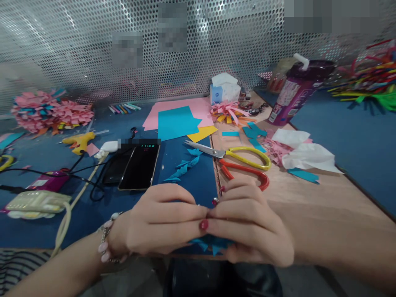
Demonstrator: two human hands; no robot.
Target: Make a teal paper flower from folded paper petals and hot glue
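Observation:
My left hand (163, 218) and my right hand (253, 222) meet fingertip to fingertip near the table's front edge. Both are closed around a blue paper piece (215, 244), whose pointed ends poke out beneath the fingers; the rest of it is hidden. Just beyond my right hand lie scissors (219, 153) with one yellow and one red handle, blades pointing left and slightly apart. A twisted strip of blue pointed paper (184, 166) rests on the blue tabletop beyond my left hand.
A phone (140, 167), cables and a yellow glue gun (79, 142) lie left. Coloured sheets (176, 121) and a tissue box (225, 91) sit farther back. Paper scraps, crumpled tissues (309, 154) and a purple cup (289, 99) are right.

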